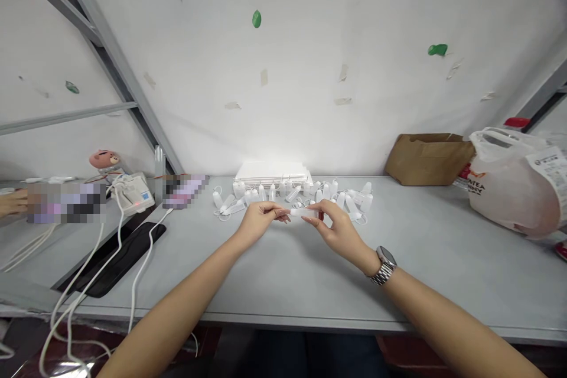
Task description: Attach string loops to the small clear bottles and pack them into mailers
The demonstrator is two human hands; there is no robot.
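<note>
Over the grey table (274, 271), my right hand (333, 225) pinches a small translucent white tube (303, 212), which lies roughly level between my hands. My left hand (262, 220) is at the tube's left end, its fingers closed together; whether they grip the end or a thin loop is too small to tell. Just beyond my hands, several similar white tubes with thin white loops (353, 205) lie scattered. Behind them stands a low white stack (272, 172) against the wall.
A brown paper bag (425, 159) and a full white plastic bag (514, 183) stand at the right. Leftward are a phone (185, 190), a white power strip (134, 195), a black flat object (126, 260) and white cables. Another person's hand (13, 202) shows at the far left.
</note>
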